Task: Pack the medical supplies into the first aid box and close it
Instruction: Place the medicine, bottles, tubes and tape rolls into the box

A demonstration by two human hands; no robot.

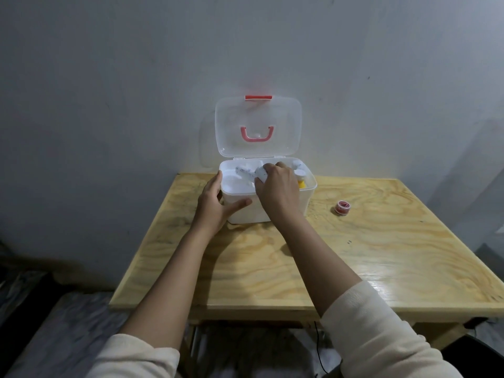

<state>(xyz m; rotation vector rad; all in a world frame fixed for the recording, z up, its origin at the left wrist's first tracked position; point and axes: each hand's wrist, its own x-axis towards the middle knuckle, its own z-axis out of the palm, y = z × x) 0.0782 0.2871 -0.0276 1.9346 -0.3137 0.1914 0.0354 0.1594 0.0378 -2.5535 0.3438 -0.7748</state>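
A white first aid box (306, 199) stands open at the back of the wooden table, its clear lid (257, 126) with a pink handle raised against the wall. My left hand (214, 207) grips the box's front left corner. My right hand (275, 188) reaches into the box, closed on a white roll (260, 174). Inside lie another white printed roll (244, 170), white bottles (298, 170) and something yellow (301, 184). A small red tape roll (343, 207) lies on the table to the right of the box.
The wooden table (354, 255) stands against a grey wall. A bed with grey covers (41, 323) lies to the left, below the table's edge. A dark object (480, 353) sits at the lower right corner.
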